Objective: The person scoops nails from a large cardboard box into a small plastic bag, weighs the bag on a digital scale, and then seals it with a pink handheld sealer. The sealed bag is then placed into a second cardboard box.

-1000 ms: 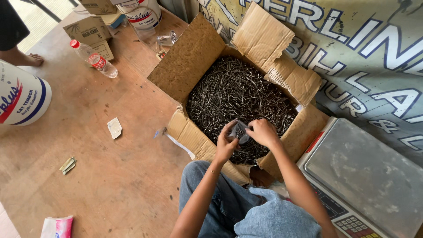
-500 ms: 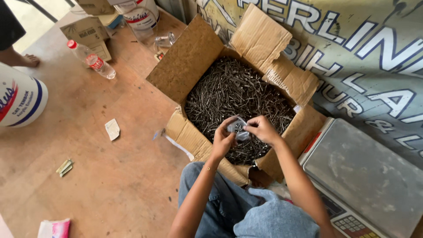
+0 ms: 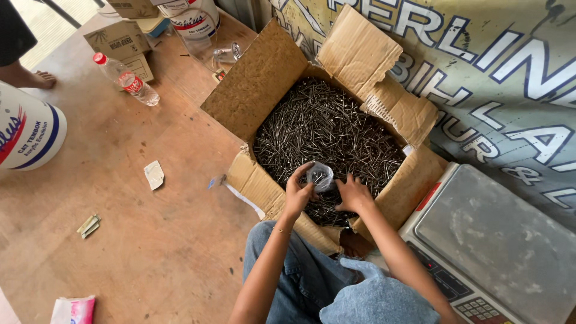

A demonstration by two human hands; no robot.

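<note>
An open cardboard box (image 3: 258, 78) on the floor is filled with dark nails (image 3: 324, 126). My left hand (image 3: 298, 192) holds a small clear plastic bag (image 3: 320, 176) with a few nails in it, at the near side of the box. My right hand (image 3: 354, 195) rests palm down on the nail pile just right of the bag, fingers spread into the nails. Whether it grips any nails is hidden under the palm.
A digital weighing scale (image 3: 498, 240) with a steel platter sits to my right. A plastic water bottle (image 3: 126, 78), small cardboard boxes (image 3: 117, 39) and paint buckets (image 3: 27, 129) stand on the brown floor. Another person's foot (image 3: 36, 78) is at top left. A printed banner (image 3: 510, 66) lies behind the box.
My right hand has let go of the bag's rim and dropped onto the nails to its right. My left hand keeps the bag in place.
</note>
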